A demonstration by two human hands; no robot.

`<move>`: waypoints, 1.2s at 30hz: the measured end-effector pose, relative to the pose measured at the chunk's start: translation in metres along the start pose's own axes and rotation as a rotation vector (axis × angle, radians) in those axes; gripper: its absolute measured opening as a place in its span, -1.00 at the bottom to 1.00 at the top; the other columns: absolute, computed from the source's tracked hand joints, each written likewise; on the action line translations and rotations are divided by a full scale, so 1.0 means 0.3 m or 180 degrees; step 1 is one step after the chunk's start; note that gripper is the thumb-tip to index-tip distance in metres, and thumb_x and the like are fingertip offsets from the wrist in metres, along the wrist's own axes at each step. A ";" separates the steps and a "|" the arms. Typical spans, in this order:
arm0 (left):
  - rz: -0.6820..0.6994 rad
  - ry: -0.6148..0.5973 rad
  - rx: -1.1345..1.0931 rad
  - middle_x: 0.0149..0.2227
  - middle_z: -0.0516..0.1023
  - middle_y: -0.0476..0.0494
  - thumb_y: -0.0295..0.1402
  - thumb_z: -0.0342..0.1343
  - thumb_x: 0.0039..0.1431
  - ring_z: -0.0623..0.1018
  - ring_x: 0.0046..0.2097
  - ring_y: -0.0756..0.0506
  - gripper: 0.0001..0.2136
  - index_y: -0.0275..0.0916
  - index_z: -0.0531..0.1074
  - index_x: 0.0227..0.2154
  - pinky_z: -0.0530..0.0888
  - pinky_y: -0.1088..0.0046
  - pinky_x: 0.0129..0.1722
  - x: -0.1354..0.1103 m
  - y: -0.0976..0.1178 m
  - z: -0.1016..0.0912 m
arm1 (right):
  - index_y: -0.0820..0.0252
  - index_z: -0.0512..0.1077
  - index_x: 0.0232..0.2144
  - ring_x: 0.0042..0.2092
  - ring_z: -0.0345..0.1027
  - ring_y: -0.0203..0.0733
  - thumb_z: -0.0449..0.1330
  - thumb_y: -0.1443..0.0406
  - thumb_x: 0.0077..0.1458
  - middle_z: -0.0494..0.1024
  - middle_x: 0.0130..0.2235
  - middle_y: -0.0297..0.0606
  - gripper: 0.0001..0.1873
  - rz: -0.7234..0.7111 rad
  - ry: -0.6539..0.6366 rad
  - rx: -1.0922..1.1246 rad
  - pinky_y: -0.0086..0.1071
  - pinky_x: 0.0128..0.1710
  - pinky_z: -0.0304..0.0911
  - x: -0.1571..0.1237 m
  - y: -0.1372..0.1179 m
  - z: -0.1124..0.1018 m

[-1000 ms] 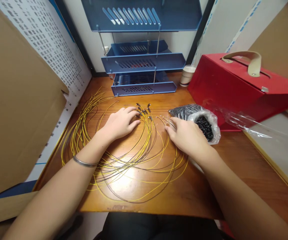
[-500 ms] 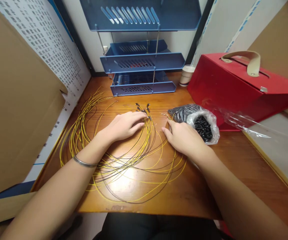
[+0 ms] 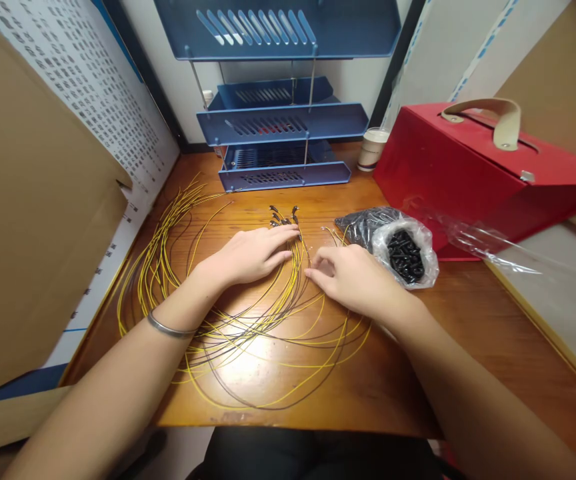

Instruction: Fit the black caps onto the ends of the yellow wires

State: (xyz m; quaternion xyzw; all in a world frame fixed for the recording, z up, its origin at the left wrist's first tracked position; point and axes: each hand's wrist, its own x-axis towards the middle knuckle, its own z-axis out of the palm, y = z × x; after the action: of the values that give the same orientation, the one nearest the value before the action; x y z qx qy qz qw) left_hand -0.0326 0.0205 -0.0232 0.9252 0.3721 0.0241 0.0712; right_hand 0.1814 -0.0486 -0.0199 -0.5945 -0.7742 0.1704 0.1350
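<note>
Thin yellow and black wires (image 3: pixel 295 283) lie in loose loops over the wooden table. My left hand (image 3: pixel 248 253) lies flat over the bundle, fingers stretched out and touching the wires close to their black-capped ends (image 3: pixel 295 212). My right hand (image 3: pixel 351 277) is curled just right of the bundle. Its thumb and index finger come together at a dark wire end (image 3: pixel 309 257); the other fingers are partly hidden. Behind the right hand, several bare wire ends (image 3: pixel 328 231) point up. An opened plastic bag of small black caps (image 3: pixel 406 257) sits beside that hand.
A blue tiered tray rack (image 3: pixel 285 177) stands at the back of the table (image 3: pixel 368 380). A paper cup (image 3: pixel 372 150) and a red box with a handle (image 3: pixel 463 173) are at the back right. Cardboard (image 3: pixel 33 200) borders the left side.
My right hand has moved left, away from the bare wire ends beside the bag to a wire end by the bundle. My left fingers have shifted slightly over the wires.
</note>
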 end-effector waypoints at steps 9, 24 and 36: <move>0.0035 -0.0097 0.0117 0.41 0.21 -0.10 -0.10 -0.11 0.42 0.39 0.31 -0.19 -0.54 -0.09 0.25 0.29 0.44 0.20 0.20 -0.020 0.009 -0.035 | 0.01 0.49 -0.02 -0.45 0.26 -0.26 0.47 0.14 -0.13 0.44 -0.44 -0.43 -0.43 -0.0258 -0.1457 0.0577 -0.41 -0.47 0.05 -0.064 0.001 -0.088; -0.0015 -0.0139 0.0282 0.40 0.23 -0.07 -0.08 -0.14 0.42 0.48 0.24 -0.21 -0.55 -0.08 0.28 0.27 0.45 0.20 0.16 -0.038 0.006 -0.055 | 0.03 0.42 -0.03 -0.26 0.40 -0.12 0.21 0.34 0.01 0.58 -0.26 -0.25 -0.58 -0.0477 -0.1677 0.0034 -0.37 -0.35 0.07 -0.100 -0.038 -0.082; -0.0266 -0.0123 0.0553 0.28 0.42 -0.02 -0.08 -0.12 0.41 0.59 0.07 -0.16 -0.62 -0.04 0.38 0.15 0.49 0.32 0.01 -0.059 -0.003 -0.084 | 0.09 0.52 -0.26 -0.39 0.43 -0.06 0.01 0.50 0.03 0.61 -0.39 -0.18 -0.64 -0.0635 -0.0791 -0.0916 -0.29 -0.43 -0.12 -0.093 -0.046 -0.035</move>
State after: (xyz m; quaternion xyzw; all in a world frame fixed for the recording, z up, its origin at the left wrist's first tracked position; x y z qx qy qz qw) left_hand -0.0483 0.0118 0.0017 0.9118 0.4096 -0.0291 -0.0012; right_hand 0.1808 -0.0777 -0.0047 -0.5024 -0.8562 0.1159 -0.0315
